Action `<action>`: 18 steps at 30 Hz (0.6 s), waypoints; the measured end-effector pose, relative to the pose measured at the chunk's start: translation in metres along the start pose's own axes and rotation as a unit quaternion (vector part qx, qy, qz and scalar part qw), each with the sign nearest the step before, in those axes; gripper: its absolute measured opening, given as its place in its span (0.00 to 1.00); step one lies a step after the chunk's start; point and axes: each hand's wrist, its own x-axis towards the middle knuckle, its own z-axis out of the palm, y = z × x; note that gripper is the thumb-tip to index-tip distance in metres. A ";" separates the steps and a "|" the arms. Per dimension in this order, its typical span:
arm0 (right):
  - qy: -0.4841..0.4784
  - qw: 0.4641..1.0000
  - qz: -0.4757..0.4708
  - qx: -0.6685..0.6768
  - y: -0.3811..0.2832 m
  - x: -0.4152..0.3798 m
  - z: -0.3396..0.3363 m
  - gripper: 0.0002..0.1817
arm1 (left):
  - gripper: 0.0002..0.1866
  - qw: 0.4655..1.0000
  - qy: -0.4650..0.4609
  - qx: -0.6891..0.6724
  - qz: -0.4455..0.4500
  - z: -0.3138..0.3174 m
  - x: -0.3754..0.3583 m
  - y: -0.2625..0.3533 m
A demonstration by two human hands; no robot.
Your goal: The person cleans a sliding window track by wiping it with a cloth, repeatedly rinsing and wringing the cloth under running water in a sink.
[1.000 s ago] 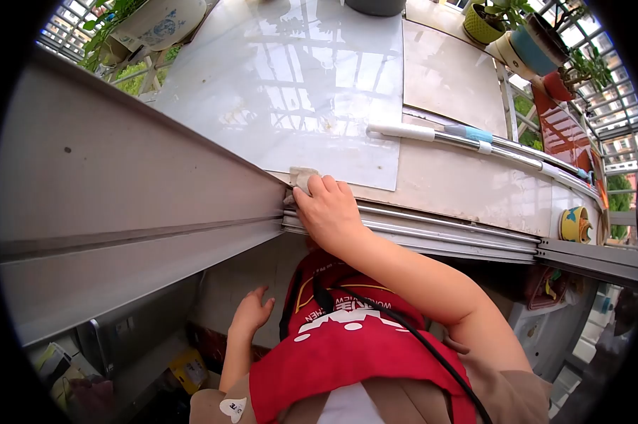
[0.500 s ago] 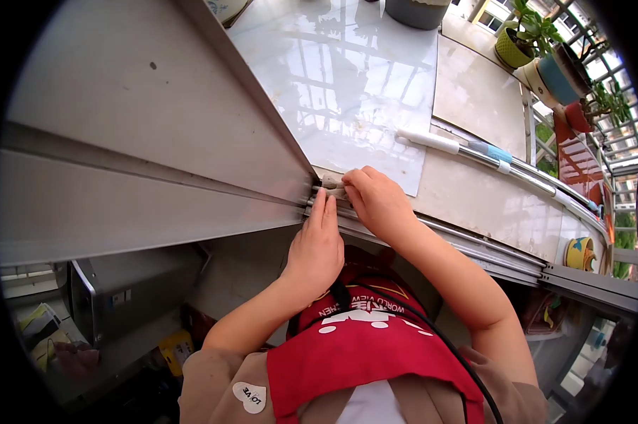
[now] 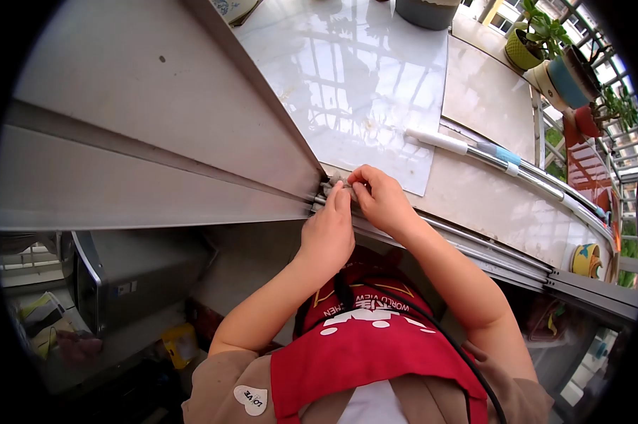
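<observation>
A small greyish cloth [image 3: 337,179] is bunched at the corner where the window track [image 3: 467,244] meets the upright frame. My left hand [image 3: 329,230] is closed on its near side, fingertips pressed against it. From the right, my right hand [image 3: 377,198] pinches the same cloth, its fingers curled. The two hands almost touch at the fingertips. Most of the cloth is hidden behind the fingers.
White panel [image 3: 361,92] beyond the track; poles [image 3: 502,161] lie to its right. Potted plants [image 3: 525,48] stand along the railing. A large frame panel [image 3: 156,106] fills the left, above a dark appliance [image 3: 142,283]. A yellow pot [image 3: 585,260] sits far right.
My left hand's straight fingers have bent in around the cloth. My right fingers have curled more. The view has shifted slightly, and the lower edge of the left panel appears higher.
</observation>
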 end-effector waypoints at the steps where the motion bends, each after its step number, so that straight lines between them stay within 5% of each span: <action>1: 0.003 1.000 0.001 0.004 0.004 -0.001 0.002 0.08 | 0.24 1.000 -0.028 0.010 -0.005 0.001 0.004 0.000; 3: 0.038 0.987 -0.141 -0.066 0.010 -0.005 0.003 0.10 | 0.24 0.995 -0.056 0.071 -0.030 0.003 0.006 0.006; 12: 0.071 0.972 -0.189 -0.123 0.021 -0.022 0.006 0.11 | 0.24 0.954 -0.156 0.232 -0.112 -0.009 0.017 0.025; 15: 0.088 0.975 -0.183 -0.086 0.023 -0.027 0.005 0.09 | 0.23 0.966 -0.135 0.214 -0.058 -0.003 0.009 0.016; 18: 0.104 0.982 -0.156 -0.006 0.024 -0.027 0.007 0.08 | 0.21 0.993 0.015 0.104 -0.048 0.000 0.002 0.013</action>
